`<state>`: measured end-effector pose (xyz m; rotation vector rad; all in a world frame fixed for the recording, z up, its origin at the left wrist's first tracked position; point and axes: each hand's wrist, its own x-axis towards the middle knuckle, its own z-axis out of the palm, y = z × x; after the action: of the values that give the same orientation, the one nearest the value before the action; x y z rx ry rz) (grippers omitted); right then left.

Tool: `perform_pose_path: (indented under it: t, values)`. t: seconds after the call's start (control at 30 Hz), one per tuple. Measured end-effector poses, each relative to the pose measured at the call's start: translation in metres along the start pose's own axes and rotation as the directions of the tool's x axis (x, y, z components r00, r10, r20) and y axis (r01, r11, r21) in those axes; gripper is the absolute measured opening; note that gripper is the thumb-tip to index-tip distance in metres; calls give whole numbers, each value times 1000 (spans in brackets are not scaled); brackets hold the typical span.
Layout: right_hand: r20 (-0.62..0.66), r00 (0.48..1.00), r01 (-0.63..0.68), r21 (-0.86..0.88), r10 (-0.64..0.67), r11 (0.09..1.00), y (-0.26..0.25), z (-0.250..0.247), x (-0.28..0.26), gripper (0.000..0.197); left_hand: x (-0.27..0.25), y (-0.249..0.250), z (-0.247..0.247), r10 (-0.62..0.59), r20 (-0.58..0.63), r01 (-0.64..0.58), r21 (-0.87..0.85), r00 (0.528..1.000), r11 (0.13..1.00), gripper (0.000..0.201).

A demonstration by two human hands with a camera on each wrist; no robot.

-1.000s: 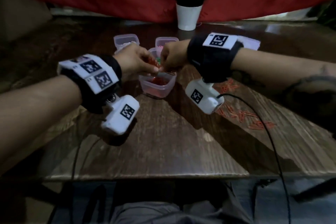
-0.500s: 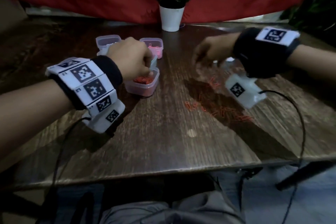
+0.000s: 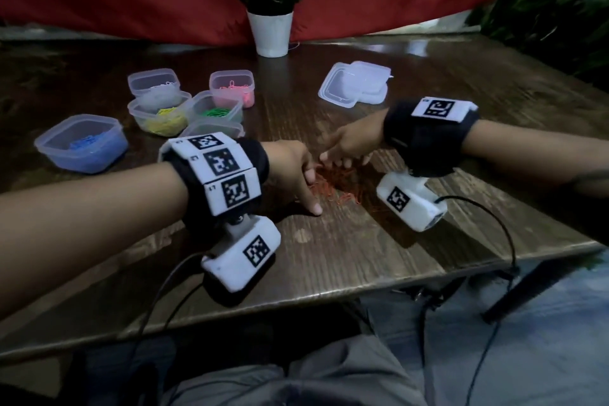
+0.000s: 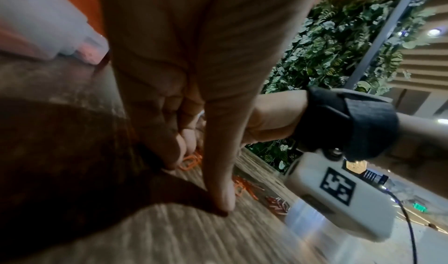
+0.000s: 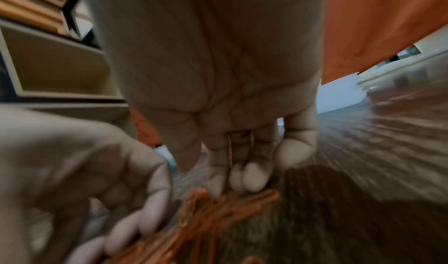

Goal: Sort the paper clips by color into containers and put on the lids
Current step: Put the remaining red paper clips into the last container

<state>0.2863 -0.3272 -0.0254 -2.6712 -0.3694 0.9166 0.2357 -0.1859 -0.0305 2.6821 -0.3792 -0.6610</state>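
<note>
Head view shows both hands down on the table (image 3: 329,267) over the loose red clips (image 3: 333,186), well to the right of the tubs; a second ago they were together over the red tub, and half a second ago my left hand (image 3: 291,171) was beside that tub while my right hand (image 3: 351,145) was already reaching for the scatter. Now the left has crossed over to join it. Left thumb (image 4: 224,197) presses the wood straight, and the other fingers are curled against the clips; I cannot tell whether they grip any. Right fingers (image 5: 252,176) are bent down onto the pile, raking rather than pinching as far as the blur allows; no firm hold is visible. The red tub (image 3: 212,128) sits mostly hidden behind my left wristband, near the green tub (image 3: 214,109). The lids (image 3: 356,84) lie stacked at the back, unused. My judgement: another red batch is being gathered, so red sorting is unfinished and lidding has not begun.
</note>
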Motion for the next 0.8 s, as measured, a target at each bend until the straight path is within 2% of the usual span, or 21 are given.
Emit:
perform_pose_path:
  t: [0.03, 0.13, 0.17, 0.23, 0.3, 0.37, 0.4, 0.43, 0.47, 0.5, 0.57, 0.63, 0.7, 0.8]
  values:
    - [-8, 1000, 30, 31, -30, 999, 5, -2, -4, 21, 1, 0, 0, 1, 7, -1, -16, 1000, 1000, 43]
    - [-202, 976, 102, 92, -82, 991, 22, -16, -7, 21, 2, -5, -6, -20, 3, 20, -76, 1000, 997, 43]
    - [-229, 970, 107, 81, -86, 991, 24, -18, -6, 20, 2, -7, -9, -31, -21, 29, -90, 999, 996, 46]
    - [-165, 979, 127, 52, -116, 991, 19, -13, 0, 14, 2, -9, -11, -51, -47, 46, -95, 998, 994, 57]
    - [-35, 982, 188, 36, -187, 982, 10, -2, 3, 16, 1, -6, -9, -45, -35, 43, -36, 998, 998, 68]
    - [68, 969, 235, 23, -236, 972, 8, 3, -6, 20, 0, 2, -4, 13, -29, -13, -5, 999, 1000, 64]
    - [78, 964, 252, 23, -253, 967, 12, 2, -15, 18, -1, 7, -2, 38, -22, -38, -10, 999, 999, 61]
    - [69, 959, 275, 26, -276, 961, 18, 0, -26, 17, -3, 13, 1, 59, -16, -59, -9, 998, 998, 62]
    - [57, 958, 281, 16, -282, 959, 26, -3, -37, 25, -4, 17, 4, 69, -9, -68, 5, 998, 998, 68]
    - [60, 967, 250, -18, -248, 968, 36, -5, -48, 41, -5, 20, 7, 68, -11, -68, 25, 998, 997, 75]
    - [97, 989, 132, -210, -114, 969, 52, -3, -61, 71, -4, 25, 14, 63, -30, -60, 69, 998, 996, 82]
    - [66, 991, 132, -382, -115, 915, 60, 8, -62, 82, -2, 31, 19, 88, -56, -80, 121, 995, 989, 79]
    - [4, 976, 209, -311, -218, 927, 60, 13, -56, 77, 1, 37, 20, 115, -66, -104, 142, 991, 984, 69]
    - [-46, 966, 247, -132, -255, 960, 59, 14, -49, 63, 5, 41, 17, 143, -63, -137, 91, 988, 986, 54]
